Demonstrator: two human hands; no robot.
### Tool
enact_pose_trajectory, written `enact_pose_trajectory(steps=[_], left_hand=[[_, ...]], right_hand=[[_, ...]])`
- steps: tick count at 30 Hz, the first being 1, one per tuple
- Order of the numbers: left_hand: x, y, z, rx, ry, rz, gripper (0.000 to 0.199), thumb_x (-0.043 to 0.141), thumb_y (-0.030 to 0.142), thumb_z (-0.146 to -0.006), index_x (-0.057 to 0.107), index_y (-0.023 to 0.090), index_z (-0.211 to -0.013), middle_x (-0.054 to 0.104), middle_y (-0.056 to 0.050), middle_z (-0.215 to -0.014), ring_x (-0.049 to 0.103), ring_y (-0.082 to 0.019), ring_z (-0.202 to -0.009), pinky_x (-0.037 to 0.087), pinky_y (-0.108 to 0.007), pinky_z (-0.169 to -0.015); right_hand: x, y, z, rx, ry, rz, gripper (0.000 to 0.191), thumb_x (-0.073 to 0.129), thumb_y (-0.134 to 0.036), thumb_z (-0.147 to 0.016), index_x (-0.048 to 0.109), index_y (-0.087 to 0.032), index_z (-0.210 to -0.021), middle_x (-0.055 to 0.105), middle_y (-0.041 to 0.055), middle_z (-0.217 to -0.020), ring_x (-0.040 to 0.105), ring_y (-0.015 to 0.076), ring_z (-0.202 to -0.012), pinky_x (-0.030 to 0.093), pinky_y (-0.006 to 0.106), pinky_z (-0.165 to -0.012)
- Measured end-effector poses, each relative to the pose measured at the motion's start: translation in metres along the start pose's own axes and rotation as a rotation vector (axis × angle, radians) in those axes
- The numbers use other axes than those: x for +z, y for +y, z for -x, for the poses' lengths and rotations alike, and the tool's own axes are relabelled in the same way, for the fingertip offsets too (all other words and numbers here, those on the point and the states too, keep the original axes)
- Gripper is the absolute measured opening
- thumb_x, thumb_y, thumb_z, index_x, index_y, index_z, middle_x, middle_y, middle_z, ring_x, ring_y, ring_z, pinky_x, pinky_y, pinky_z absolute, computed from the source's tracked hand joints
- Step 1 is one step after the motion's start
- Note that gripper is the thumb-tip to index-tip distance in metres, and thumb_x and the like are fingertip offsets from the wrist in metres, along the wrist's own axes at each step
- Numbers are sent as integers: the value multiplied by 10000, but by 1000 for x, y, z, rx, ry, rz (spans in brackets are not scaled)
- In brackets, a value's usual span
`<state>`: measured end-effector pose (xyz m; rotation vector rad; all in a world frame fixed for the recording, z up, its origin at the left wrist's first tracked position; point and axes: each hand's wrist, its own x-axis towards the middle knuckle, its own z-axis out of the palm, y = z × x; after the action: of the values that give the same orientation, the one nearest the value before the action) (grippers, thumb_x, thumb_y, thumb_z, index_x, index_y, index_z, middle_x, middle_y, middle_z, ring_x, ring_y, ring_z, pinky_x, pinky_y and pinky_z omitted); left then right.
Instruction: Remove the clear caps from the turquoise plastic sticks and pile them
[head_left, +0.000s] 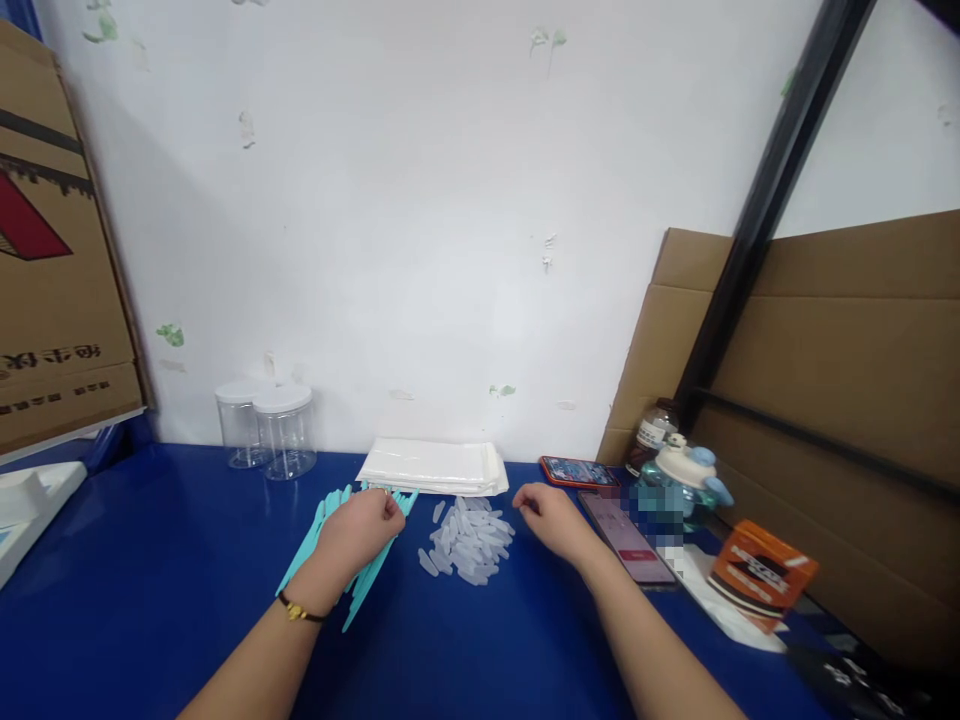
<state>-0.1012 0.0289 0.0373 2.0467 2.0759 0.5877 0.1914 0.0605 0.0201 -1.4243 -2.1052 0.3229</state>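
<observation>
My left hand (pixel 361 532) rests over a bundle of slim teal sticks (pixel 360 595). Its fingers are curled closed, and whatever they may hold is hidden. Teal stick ends show on both sides of the hand. Between my hands lies a loose heap of small translucent whitish pieces (pixel 471 540), flat and elongated. My right hand (pixel 551 518) is just right of that heap, apart from it. The fingers there are bent together, and I cannot make out anything in them.
Behind the heap lies a stack of white, flat packets (pixel 431 467). Two clear lidded jars (pixel 285 440) stand back left. At right are two phones (pixel 577 471), a brown bottle (pixel 651 435), a teal bottle (pixel 679 485) and an orange box (pixel 761 575). All stand on a blue tabletop (pixel 187 570).
</observation>
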Motion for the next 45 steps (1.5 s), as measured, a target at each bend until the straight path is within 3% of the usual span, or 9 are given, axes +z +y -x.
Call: enact_pose_trajectory(steps=[4,9,13,19,24,30,35,41,45], left_hand=[[-11,15,7,41,-68,396,215,434,349,-730,484,186,-599,586,1,-584,548,-137,-539,288,-222,-491],[-7,36,20,13,-349,846,282,482,461,-713,467,179,-704,614,-2,-646,639,-180,-615,330,-198,-460],[7,42,23,35,-476,961,314,506,479,-712,472,175,-783,638,-12,-740,646,-173,-649,392,-205,-500],[12,44,24,47,-500,970,299,522,458,-720,469,174,-796,629,-7,-717,637,-156,-648,368,-194,-489],[9,44,26,48,-491,965,264,511,432,-730,465,179,-792,624,3,-701,634,-155,-650,370,-198,-497],[12,43,25,87,-496,942,263,500,430,-748,468,174,-800,617,2,-705,631,-155,-647,351,-191,-487],[14,42,24,117,-488,945,254,484,427,-764,470,175,-796,601,8,-683,631,-153,-643,355,-190,-483],[13,45,26,87,-455,991,278,462,471,-763,417,198,-791,529,46,-694,616,-131,-592,432,-223,-525],[18,42,22,143,-388,897,266,452,461,-770,423,199,-801,466,71,-587,524,-88,-482,369,-191,-460]], right_hand=[[13,-10,1,-13,-63,18,166,476,-163,-752,638,-191,-774,623,27,-769,547,144,-705,367,226,-630],[25,-17,0,-48,-104,83,90,555,-166,-714,626,-178,-768,588,36,-816,529,138,-726,361,218,-657],[30,-20,-2,-49,-91,155,90,524,-126,-723,593,-171,-756,586,45,-825,525,143,-742,355,217,-658],[29,-19,-5,-72,-76,257,133,465,-92,-738,575,-167,-752,599,72,-812,537,174,-751,349,257,-665],[27,-13,-8,33,-12,-308,125,471,-159,-745,533,-200,-845,525,-13,-670,512,128,-600,350,237,-566],[18,-18,-4,285,-174,-1157,136,568,-218,-687,553,-160,-809,445,-56,-548,424,71,-465,283,198,-459],[15,-23,-1,233,-254,-1235,322,732,-210,-599,621,-145,-894,538,-26,-647,498,77,-545,355,217,-552],[16,-25,-1,164,-261,-1097,294,652,-405,-723,644,-131,-828,562,0,-635,502,84,-529,315,207,-486],[13,-31,2,160,-334,-1145,401,665,-417,-707,610,-150,-1002,620,26,-717,559,110,-570,369,227,-529]])
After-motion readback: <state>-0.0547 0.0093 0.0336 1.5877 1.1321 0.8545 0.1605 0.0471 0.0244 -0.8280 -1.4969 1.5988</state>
